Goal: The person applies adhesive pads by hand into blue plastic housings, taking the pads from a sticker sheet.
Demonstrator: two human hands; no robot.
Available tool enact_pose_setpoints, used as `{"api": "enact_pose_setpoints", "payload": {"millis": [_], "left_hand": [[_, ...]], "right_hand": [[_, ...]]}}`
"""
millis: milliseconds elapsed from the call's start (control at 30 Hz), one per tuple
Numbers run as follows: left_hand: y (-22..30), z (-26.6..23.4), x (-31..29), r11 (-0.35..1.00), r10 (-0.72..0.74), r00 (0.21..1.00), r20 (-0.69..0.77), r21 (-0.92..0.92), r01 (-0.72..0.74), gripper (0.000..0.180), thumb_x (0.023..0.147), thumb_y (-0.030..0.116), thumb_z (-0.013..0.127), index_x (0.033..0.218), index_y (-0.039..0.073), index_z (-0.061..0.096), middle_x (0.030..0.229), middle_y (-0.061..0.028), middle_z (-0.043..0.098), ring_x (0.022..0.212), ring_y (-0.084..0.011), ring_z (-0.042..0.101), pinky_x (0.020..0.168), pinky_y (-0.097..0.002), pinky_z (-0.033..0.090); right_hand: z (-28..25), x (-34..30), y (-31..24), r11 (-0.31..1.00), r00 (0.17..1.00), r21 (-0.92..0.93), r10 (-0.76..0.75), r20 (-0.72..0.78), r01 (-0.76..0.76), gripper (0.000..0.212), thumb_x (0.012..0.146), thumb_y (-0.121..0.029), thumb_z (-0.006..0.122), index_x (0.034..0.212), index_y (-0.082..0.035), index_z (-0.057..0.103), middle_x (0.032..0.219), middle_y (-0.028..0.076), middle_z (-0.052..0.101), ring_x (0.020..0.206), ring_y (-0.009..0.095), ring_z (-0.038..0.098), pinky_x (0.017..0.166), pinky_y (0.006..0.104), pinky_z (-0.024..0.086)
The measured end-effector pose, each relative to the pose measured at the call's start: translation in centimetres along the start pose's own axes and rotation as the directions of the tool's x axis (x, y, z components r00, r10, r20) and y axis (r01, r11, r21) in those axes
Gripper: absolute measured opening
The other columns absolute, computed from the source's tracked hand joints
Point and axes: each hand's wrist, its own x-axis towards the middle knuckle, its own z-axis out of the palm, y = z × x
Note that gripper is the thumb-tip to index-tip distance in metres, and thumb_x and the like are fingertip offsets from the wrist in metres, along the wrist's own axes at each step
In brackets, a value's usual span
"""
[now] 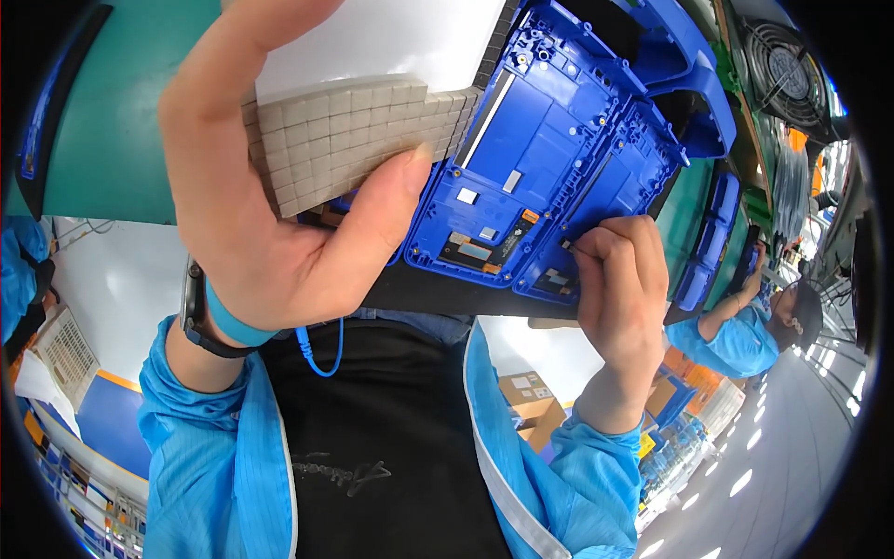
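My left hand [279, 233] curves around a white backing sheet [372, 47] covered along its lower part by grey foam pads [363, 130] in a grid; the thumb lies over the pads, and the sheet hides part of the grip. Right of it, blue plastic housings [545, 121] lie side by side, with screw posts, pale rectangles and a flat orange-and-black circuit strip [512, 244]. Over the right-hand housing, my right hand [619, 279] is closed in a pinch, a small pale pad [566, 244] showing at its fingertips against the blue surface.
Another curved blue part [689, 74] sits behind the housings. Further right are a blue housing part [710, 242] on the green mat [116, 121], a round fan [784, 70] and a co-worker in a blue sleeve [726, 340]. A blue cord [321, 371] hangs by my left wrist.
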Motion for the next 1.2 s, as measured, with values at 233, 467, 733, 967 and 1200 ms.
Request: {"api": "enact_pose_setpoints", "payload": {"millis": [233,467,733,967,1200], "left_hand": [[2.0,-0.1,0.7,0.969,-0.232,0.972,0.039,0.1,0.227,0.078,0.083,0.007,0.073,0.146,-0.001,0.028,0.142,-0.0227,0.046,0.121,-0.0311,0.06,0.092,-0.0357,0.058],[2.5,-0.3,1.5,0.972,-0.186,0.978,0.094,0.164,0.169,0.079,0.082,0.007,0.074,0.146,0.0,0.029,0.141,-0.023,0.046,0.119,-0.0311,0.061,0.091,-0.0355,0.058],[-0.1,0.7,-0.5,0.994,-0.112,0.991,-0.074,-0.007,0.112,0.078,0.082,0.007,0.074,0.146,0.0,0.029,0.141,-0.0221,0.048,0.115,-0.0314,0.064,0.087,-0.0359,0.06],[-0.1,0.8,-0.6,0.989,-0.142,0.987,-0.074,-0.048,0.138,0.078,0.083,0.007,0.074,0.146,0.0,0.028,0.141,-0.0227,0.047,0.114,-0.0312,0.065,0.086,-0.036,0.061],[2.4,-0.7,1.3,0.966,-0.137,0.987,0.078,0.231,0.116,0.079,0.079,0.008,0.076,0.144,-0.003,0.031,0.137,-0.0243,0.047,0.114,-0.0319,0.063,0.089,-0.0363,0.057]], "right_hand": [[-0.9,-1.0,-0.1,0.996,0.998,0.078,0.031,0.05,-0.035,0.022,0.072,0.014,0.067,0.088,0.002,0.056,0.087,0.015,0.056,0.077,0.031,0.055,0.067,0.0376,0.046],[-1.1,-2.1,-0.1,1.0,0.996,0.009,0.029,0.081,-0.03,0.024,0.07,0.012,0.069,0.087,0.002,0.056,0.088,0.015,0.055,0.082,0.034,0.054,0.07,0.0403,0.046],[-0.5,-2.4,0.0,0.999,0.995,0.003,0.037,0.091,-0.037,0.029,0.066,0.007,0.074,0.091,-0.002,0.061,0.092,0.011,0.057,0.087,0.032,0.056,0.076,0.0412,0.047],[-0.6,-2.1,0.2,0.999,0.993,-0.005,0.032,0.114,-0.032,0.029,0.068,0.006,0.075,0.091,-0.003,0.061,0.092,0.011,0.058,0.087,0.031,0.056,0.075,0.0407,0.047],[-0.6,-1.9,0.0,0.999,1.0,0.039,0.007,0.006,-0.007,0.031,0.065,0.012,0.074,0.09,0.0,0.06,0.09,0.013,0.058,0.083,0.032,0.056,0.071,0.0387,0.048]]}}
